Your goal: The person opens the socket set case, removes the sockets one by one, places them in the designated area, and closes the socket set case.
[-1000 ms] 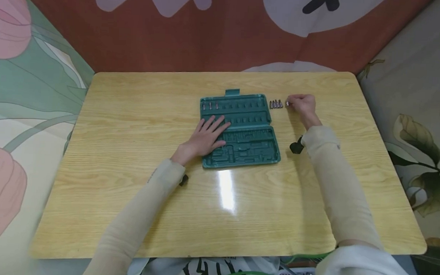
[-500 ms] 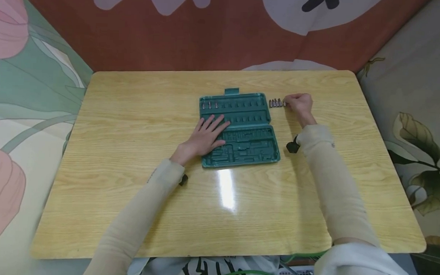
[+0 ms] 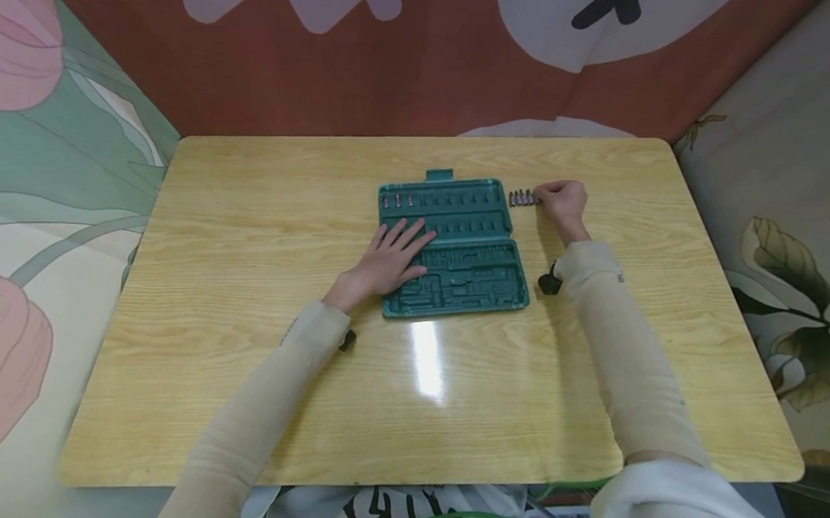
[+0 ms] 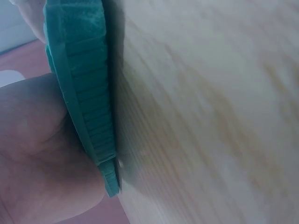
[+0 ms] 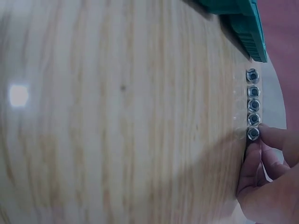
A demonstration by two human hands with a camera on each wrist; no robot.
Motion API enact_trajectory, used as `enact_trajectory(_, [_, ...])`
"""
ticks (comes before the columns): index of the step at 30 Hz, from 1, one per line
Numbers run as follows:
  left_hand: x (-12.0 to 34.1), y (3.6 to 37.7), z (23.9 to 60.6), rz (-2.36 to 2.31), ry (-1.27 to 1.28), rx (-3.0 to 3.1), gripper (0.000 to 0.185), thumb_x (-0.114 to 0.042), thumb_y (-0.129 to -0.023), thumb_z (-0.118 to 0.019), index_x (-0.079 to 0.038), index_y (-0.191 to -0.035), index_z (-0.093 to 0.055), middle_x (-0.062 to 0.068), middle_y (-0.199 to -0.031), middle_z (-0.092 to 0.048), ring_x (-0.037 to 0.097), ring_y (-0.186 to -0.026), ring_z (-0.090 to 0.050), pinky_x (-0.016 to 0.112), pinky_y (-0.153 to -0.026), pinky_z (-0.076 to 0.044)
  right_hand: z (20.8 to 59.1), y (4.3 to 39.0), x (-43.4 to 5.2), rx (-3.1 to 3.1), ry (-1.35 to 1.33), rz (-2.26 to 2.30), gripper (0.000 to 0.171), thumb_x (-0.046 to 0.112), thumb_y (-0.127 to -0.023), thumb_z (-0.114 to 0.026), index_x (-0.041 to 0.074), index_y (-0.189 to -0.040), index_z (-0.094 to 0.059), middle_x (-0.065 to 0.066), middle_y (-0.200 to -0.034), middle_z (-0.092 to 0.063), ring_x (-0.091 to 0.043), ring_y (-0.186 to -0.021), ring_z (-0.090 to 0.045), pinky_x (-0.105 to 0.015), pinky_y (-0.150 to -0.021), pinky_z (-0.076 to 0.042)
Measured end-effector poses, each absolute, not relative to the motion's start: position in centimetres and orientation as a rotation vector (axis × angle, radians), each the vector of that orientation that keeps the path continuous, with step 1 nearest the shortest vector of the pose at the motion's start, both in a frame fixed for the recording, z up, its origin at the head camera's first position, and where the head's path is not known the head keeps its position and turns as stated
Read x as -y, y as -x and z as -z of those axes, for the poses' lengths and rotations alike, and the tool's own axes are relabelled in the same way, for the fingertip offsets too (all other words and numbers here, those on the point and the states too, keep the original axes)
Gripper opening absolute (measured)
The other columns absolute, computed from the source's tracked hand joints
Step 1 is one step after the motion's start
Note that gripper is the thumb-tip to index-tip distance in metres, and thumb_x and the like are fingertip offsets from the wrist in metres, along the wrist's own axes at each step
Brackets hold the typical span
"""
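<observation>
An open green tool case (image 3: 469, 272) lies in the middle of the wooden table (image 3: 252, 207). My left hand (image 3: 396, 251) rests flat on its left part with fingers straight; the left wrist view has the case's edge (image 4: 84, 93) against my palm (image 4: 32, 158). Three small bits (image 3: 398, 200) sit in the case's top-left slots. Right of the case stands a short row of several metal bits (image 3: 520, 198). My right hand (image 3: 541, 195) pinches the end bit (image 5: 253, 134) of that row (image 5: 252, 95) with curled fingers (image 5: 250, 163).
Patterned cloth walls close in the table at the back and on both sides. A corner of the case (image 5: 245, 23) lies just beyond the row of bits. Bare wood stretches in front of the case and to its left.
My right hand has moved left with a bit, from a gap away to the right end of the row. The left hand and the case have stayed put.
</observation>
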State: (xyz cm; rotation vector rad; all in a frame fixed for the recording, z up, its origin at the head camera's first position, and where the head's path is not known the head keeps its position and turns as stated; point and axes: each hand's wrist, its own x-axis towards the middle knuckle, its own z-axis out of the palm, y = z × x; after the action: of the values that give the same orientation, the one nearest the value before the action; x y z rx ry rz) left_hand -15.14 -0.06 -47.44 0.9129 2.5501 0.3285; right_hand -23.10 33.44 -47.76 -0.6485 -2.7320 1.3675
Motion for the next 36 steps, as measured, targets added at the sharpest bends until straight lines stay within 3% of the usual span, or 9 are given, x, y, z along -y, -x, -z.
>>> enact_trajectory(4, [-0.04,15.14,47.32,-0.316,-0.907,-2.546,0.065,-0.045,-0.103,-0.035,-0.022,-0.157,-0.006,0.004,-0.161,0.008,0.029,-0.146,0.01,0.05,-0.113,0.009,47.96,23.05,-33.5,2.717,0.645,-1.353,0.024,0.021,-0.089,-0.067,0.001,-0.096,-0.077,-0.008,-0.092,-0.073,-0.012,-0.08,-0.057,-0.017,-0.063,-0.04])
enact_trajectory(9, [-0.04,15.23,47.28,-0.314,-0.913,-2.562,0.065,-0.045,-0.104,-0.035,-0.022,-0.157,-0.007,0.004,-0.162,0.007,0.03,-0.146,0.009,0.051,-0.113,0.008,48.2,23.2,-33.51,2.728,0.681,-1.302,0.034,0.026,-0.092,-0.06,-0.002,-0.107,-0.072,-0.01,-0.1,-0.069,-0.011,-0.083,-0.056,-0.018,-0.067,-0.041])
enact_trajectory(23, [0.07,15.34,47.91,-0.319,-0.911,-2.551,0.065,-0.046,-0.103,-0.034,-0.024,-0.157,-0.005,0.002,-0.161,0.01,0.028,-0.146,0.011,0.049,-0.113,0.01,48.76,23.07,-33.55,2.692,0.682,-1.268,0.031,0.021,-0.091,-0.059,-0.004,-0.102,-0.073,-0.008,-0.092,-0.068,-0.006,-0.071,-0.052,-0.017,-0.064,-0.04])
enact_trajectory(36, [0.15,15.36,47.79,-0.296,-0.913,-2.549,0.065,-0.047,-0.103,-0.032,-0.024,-0.157,-0.004,0.003,-0.161,0.01,0.028,-0.146,0.011,0.049,-0.113,0.009,47.86,22.5,-33.67,2.678,0.727,-1.336,0.034,0.025,-0.092,-0.06,-0.001,-0.11,-0.071,-0.007,-0.099,-0.068,-0.006,-0.079,-0.054,-0.018,-0.07,-0.042])
